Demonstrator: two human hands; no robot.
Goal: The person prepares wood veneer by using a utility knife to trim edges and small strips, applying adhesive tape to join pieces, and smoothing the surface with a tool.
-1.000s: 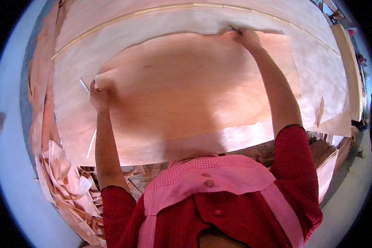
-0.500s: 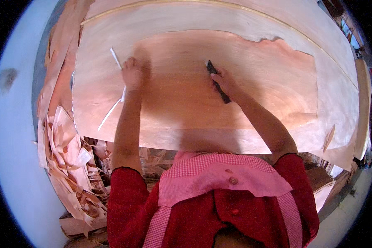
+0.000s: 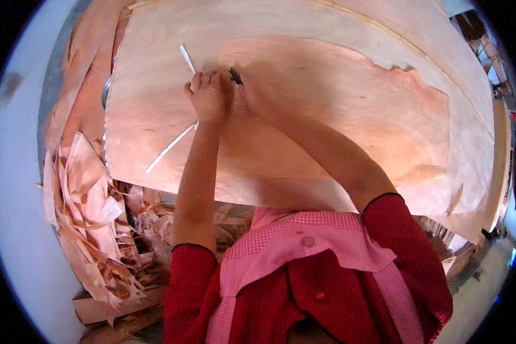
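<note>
A thin wood veneer sheet [image 3: 338, 114] lies across the work surface, with a wavy, torn-looking far right edge. My left hand [image 3: 208, 98] is closed, knuckles up, near the left end of this sheet. From it stick out both ends of a narrow white strip [image 3: 171, 148], bent where it passes through the hand. Close beside it on the right, my right hand [image 3: 249, 98] grips a slim black hand tool [image 3: 235, 76]. Only the tool's far tip shows past the fingers; its exact kind cannot be made out.
Torn veneer scraps [image 3: 89, 183] are heaped at the left and below the near edge. A thin pale wooden strip [image 3: 378, 27] runs across the far side. Along the right edge stands a pale board [image 3: 500, 163].
My right hand has swung left with the black tool, up next to my left hand. My left hand has moved right, carrying the white strip along.
</note>
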